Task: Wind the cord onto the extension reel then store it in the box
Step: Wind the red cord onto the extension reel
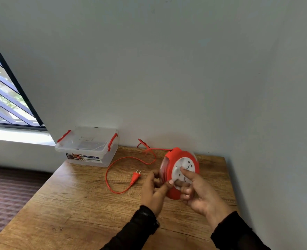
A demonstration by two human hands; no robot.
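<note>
wooden tabletop (pixel 77 204); clear box (pixel 87 148) at its far left, lid on. red extension reel (pixel 180 170) upright, i see left hand (pixel 153 188) fingers clasping its rim, right hand (pixel 197 190) fingers curled on white face. cord (pixel 113 166) loose between, plug (pixel 135 175) flat.

Your two arms come in over the near edge of the desk (pixel 77 204), both in long black sleeves that reach to the wrists. The left sleeve (pixel 131 233) ends in a thick, slightly bunched cuff with a textured knit look. The right sleeve (pixel 237 233) has a plainer, looser edge. Your left hand (pixel 153 191) and right hand (pixel 201 193) are bare, with no rings showing on the fingers (pixel 188 175), and the nails are short and unpainted.
</note>
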